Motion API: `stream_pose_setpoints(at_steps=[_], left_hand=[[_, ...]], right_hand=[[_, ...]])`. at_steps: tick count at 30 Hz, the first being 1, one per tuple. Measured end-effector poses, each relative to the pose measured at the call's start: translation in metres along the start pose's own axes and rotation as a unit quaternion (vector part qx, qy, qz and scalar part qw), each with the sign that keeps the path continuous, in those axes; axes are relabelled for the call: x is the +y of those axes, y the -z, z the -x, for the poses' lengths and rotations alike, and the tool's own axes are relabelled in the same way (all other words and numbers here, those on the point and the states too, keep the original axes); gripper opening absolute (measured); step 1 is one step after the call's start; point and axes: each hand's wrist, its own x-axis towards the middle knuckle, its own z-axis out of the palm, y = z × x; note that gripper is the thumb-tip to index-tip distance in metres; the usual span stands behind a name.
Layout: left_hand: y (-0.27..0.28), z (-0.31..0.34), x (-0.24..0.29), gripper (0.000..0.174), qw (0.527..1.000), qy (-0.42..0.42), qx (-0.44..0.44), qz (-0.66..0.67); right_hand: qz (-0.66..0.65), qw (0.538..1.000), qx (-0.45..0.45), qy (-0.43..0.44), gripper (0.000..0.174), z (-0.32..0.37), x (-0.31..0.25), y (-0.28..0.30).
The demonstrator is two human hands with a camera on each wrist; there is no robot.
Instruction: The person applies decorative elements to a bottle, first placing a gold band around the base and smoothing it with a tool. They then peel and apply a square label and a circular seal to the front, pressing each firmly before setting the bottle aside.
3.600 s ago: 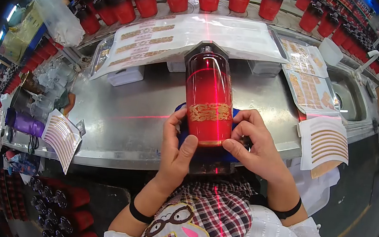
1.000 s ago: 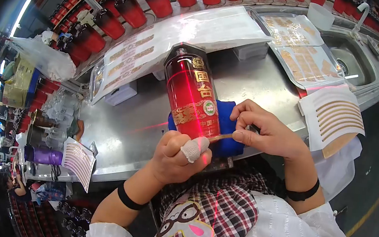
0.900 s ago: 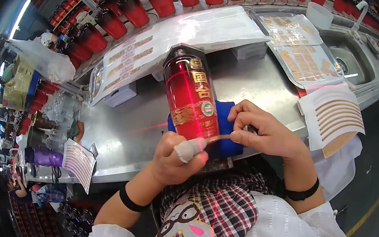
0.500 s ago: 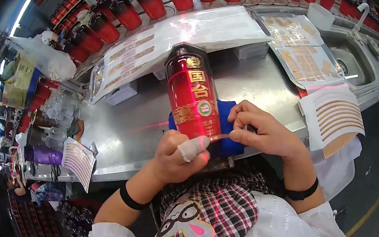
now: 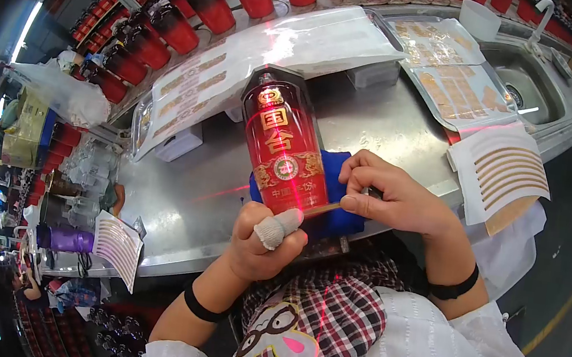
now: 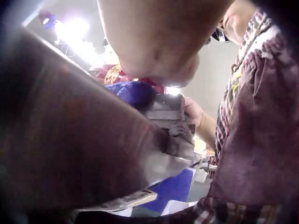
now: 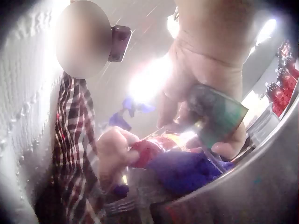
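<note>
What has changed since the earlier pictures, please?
The glossy red-and-black bottle has rolled about its long axis, bringing its gold lettering face up. The right hand has left the bottle's side and now pinches a thin golden strip; the left hand has moved to its base. The bottle still lies on the blue cloth.
</note>
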Motion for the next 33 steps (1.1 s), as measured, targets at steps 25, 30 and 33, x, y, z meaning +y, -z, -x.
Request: stream_pose_setpoints(at_steps=[25, 30, 33], left_hand=[[0.004, 0.003, 0.004, 0.022, 0.999, 0.027, -0.023, -0.030], [0.002, -0.013, -0.001, 0.023, 0.998, -0.039, -0.020, -0.040], [0.004, -0.013, -0.003, 0.023, 0.999, -0.040, -0.013, -0.015]], right_hand=[[0.005, 1.000, 0.000, 0.005, 0.023, -0.001, 0.000, -0.001], [0.019, 1.000, -0.007, 0.004, 0.023, -0.004, 0.001, 0.000], [0.006, 1.000, -0.004, 0.007, 0.023, -0.004, 0.003, -0.001]])
